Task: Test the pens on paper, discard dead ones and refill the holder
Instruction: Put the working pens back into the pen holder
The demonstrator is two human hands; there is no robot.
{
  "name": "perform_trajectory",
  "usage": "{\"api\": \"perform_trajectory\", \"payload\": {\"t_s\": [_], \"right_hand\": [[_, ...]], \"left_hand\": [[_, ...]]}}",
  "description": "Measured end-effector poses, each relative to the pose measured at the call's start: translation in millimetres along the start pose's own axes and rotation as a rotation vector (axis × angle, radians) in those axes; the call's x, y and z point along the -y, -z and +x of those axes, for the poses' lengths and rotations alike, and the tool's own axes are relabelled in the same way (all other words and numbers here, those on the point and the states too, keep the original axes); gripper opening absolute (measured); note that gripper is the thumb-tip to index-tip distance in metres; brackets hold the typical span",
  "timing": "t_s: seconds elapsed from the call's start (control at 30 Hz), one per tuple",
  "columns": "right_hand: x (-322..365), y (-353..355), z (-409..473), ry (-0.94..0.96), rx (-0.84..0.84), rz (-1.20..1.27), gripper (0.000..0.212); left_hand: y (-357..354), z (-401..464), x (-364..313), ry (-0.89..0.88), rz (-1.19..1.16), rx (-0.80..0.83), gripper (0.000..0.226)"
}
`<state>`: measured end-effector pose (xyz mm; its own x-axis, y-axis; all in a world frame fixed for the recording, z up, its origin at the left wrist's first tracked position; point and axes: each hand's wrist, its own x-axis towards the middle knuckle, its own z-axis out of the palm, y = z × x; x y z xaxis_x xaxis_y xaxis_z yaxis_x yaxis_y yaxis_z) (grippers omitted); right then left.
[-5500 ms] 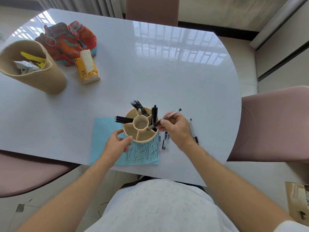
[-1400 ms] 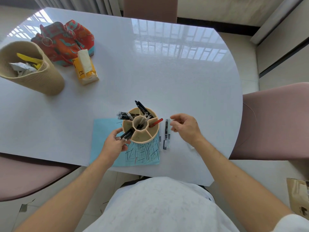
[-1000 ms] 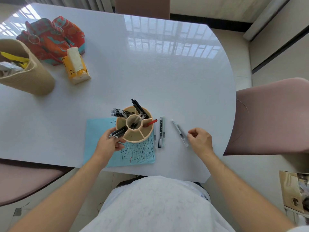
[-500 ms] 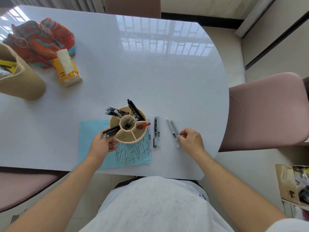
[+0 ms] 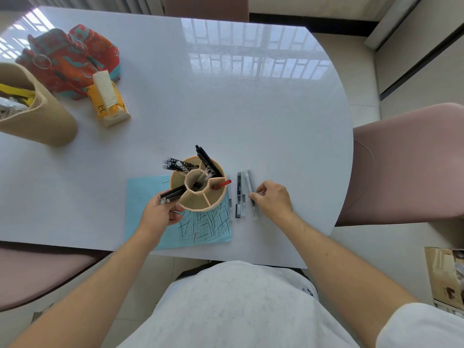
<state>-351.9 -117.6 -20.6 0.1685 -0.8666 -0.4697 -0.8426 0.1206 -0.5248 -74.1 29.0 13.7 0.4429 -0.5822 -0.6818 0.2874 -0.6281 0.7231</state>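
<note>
Head view. My right hand (image 5: 272,200) lies on the white table (image 5: 226,109), its thumb and forefinger pinched on the grey pen (image 5: 251,192), the rightmost of the loose pens lying side by side just right of the pen holder (image 5: 198,197). Next to it on the left lie a black pen (image 5: 238,194) and a pale pen (image 5: 229,199). My left hand (image 5: 160,214) rests at the holder's near-left side, fingers curled round the ends of a bundle of black pens (image 5: 172,194) leaning out of the left compartment. The holder stands on the blue paper (image 5: 155,222), which carries dark scribbles. Its middle well holds clear pens, the far compartment tall black pens (image 5: 204,158), the far-left patterned pens (image 5: 175,165), the right a red pen (image 5: 222,184). Far left, a beige basket (image 5: 42,121) holds yellow and crumpled scraps; beside it lie a tissue pack (image 5: 109,101) and a patterned bag (image 5: 72,59).
</note>
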Motion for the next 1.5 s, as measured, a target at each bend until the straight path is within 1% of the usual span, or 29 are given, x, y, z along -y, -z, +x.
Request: {"api": "perform_trajectory", "payload": {"t_s": [0.1, 0.23, 0.33, 0.47, 0.53, 0.6, 0.67, 0.7, 0.8, 0.93, 1.03, 1.1, 1.17, 1.4, 1.5], "right_hand": [[7.0, -3.6, -1.3, -0.002, 0.002, -0.005, 0.036], [18.5, -11.9, -7.5, -0.008, -0.019, -0.082, 0.054], [21.6, -15.3, -8.5, -0.023, -0.029, -0.12, 0.058], [18.0, -12.0, -6.3, -0.038, -0.023, -0.079, 0.06], [15.2, -11.9, -7.7, -0.001, -0.059, -0.051, 0.056], [16.8, -14.9, -9.1, 0.081, -0.091, -0.04, 0.043], [23.3, -20.0, -9.2, 0.146, -0.075, -0.054, 0.027], [27.8, -22.6, -9.1, 0.158, -0.054, -0.071, 0.023], [42.0, -28.5, -7.9, 0.155, -0.003, -0.169, 0.023], [52.3, -28.7, -3.5, 0.062, 0.024, -0.321, 0.033], [57.9, -27.1, -0.3, -0.004, 0.041, -0.336, 0.032], [60.0, -25.2, 1.0, -0.037, 0.07, -0.3, 0.026], [58.8, -23.3, 1.7, -0.043, 0.109, -0.209, 0.026], [45.0, -10.5, -14.9, 0.005, 0.194, 0.359, 0.017], [43.5, -3.7, -20.2, 0.025, 0.271, 0.498, 0.014]], "left_hand": [[0.7, 1.1, 0.5, 0.002, 0.003, 0.001, 0.027], [-0.2, 1.4, 0.1, -0.003, 0.006, 0.003, 0.026], [-0.4, 1.3, -0.4, -0.004, 0.009, 0.006, 0.025], [0.8, 1.6, 0.0, -0.002, 0.003, 0.009, 0.024], [1.5, 2.3, 0.3, -0.001, 0.006, 0.009, 0.024], [2.2, 2.5, 0.9, 0.0, 0.011, 0.007, 0.024], [2.0, 2.3, 1.6, 0.002, 0.012, 0.007, 0.025], [1.6, 2.0, 1.7, 0.001, 0.014, 0.01, 0.025], [0.5, 0.9, 1.1, 0.004, 0.018, 0.011, 0.026], [-0.3, -2.0, -0.9, 0.007, 0.008, 0.014, 0.028], [-1.9, -4.0, -1.8, 0.01, -0.004, 0.007, 0.029], [-3.0, -4.2, -1.8, 0.014, -0.011, -0.003, 0.028], [-2.7, -3.7, -1.3, 0.016, -0.01, -0.005, 0.028], [-0.7, -3.2, -0.3, 0.012, -0.01, -0.001, 0.023], [-1.6, -3.0, -1.6, 0.003, -0.013, 0.008, 0.021]]}}
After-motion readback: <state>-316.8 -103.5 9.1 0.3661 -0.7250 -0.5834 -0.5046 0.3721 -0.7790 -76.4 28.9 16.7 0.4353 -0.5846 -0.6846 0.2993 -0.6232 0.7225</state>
